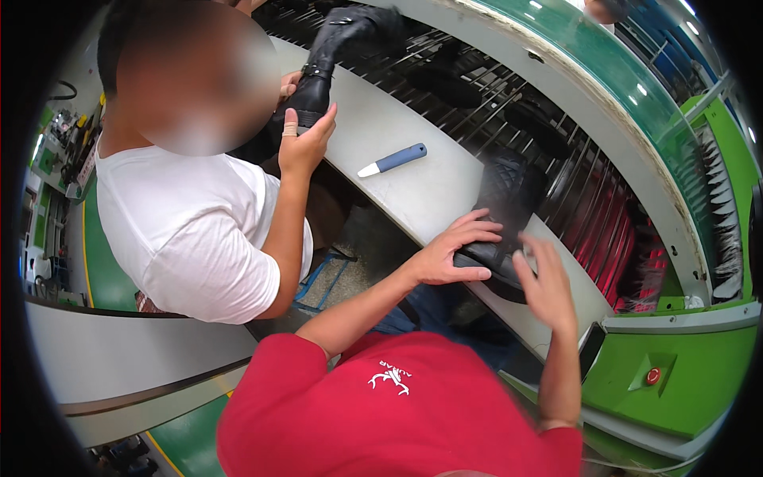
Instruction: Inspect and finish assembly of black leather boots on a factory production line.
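A black boot with a quilted shaft lies in front of me on the pale bench, its shaft reaching over the roller rack. My left hand is on its foot end, fingers across the top and thumb along the near side. Slightly blurred, my right hand is at the right side of that end, fingers spread with nothing between them. Whether its fingertips touch the boot I cannot tell. On the bench to the left lies a blue-handled tool with a pale, pointed tip.
A co-worker in a white shirt at my left holds another black boot. More dark footwear rests on the metal rollers behind the bench. A green machine with a red button stands at the right.
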Demonstrator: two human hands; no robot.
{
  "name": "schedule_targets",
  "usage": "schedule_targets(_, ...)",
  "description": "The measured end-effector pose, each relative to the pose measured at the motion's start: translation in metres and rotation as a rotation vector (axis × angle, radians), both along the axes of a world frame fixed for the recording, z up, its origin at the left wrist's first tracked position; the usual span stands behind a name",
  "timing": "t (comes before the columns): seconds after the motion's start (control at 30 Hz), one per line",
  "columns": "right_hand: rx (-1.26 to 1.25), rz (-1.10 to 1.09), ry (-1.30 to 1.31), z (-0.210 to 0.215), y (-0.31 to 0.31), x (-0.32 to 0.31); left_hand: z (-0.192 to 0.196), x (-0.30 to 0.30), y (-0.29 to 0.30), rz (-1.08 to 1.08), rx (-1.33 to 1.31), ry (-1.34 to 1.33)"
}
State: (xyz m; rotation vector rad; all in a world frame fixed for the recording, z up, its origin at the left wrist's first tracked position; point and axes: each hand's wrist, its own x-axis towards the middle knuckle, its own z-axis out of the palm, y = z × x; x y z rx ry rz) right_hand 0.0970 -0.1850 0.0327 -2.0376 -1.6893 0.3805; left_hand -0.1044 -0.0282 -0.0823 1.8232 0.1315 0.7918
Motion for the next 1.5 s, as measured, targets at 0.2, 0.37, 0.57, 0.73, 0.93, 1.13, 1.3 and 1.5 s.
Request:
schedule_targets(0.2, 0.139, -0.359, -0.082, -0.044, -0.020, -0.007, 0.003, 0.002, 0.004, -0.014, 0.014, 0.033)
schedule_targets(0.37, 0.290, -0.449, 0.065, -0.082, -0.017, 0.020, 0.018, 0.004, 0.010, -0.072, -0.009, 0.023)
schedule_targets(0.57, 0.355, -0.575, 0.812, -0.100, -0.027, 0.048, 0.089, 0.000, -0.002, -0.038, 0.290, -0.021)
schedule_targets(0.73, 0.768, -0.701, 1.697, -0.060, -0.015, 0.022, 0.139, 0.014, 0.004, 0.110, 0.670, 0.073)
schedule_targets(0.93, 0.518, -0.072, 1.906, -0.152, -0.057, 0.060, 0.188, 0.036, 0.009, 0.203, 0.886, 0.038)
schedule_targets(1.13, 0.284, -0.339, 1.389, -0.140, -0.051, 0.031, 0.228, 0.032, -0.001, 0.134, 1.016, 0.067)
schedule_targets(1.3, 0.296, 0.160, 2.223, -0.114, -0.027, 0.050, 0.240, 0.028, -0.017, 0.093, 0.975, 0.124)
schedule_targets(1.5, 0.545, -0.509, 0.370, -0.138, -0.031, 0.020, 0.195, 0.037, -0.022, 0.236, 0.919, 0.193)
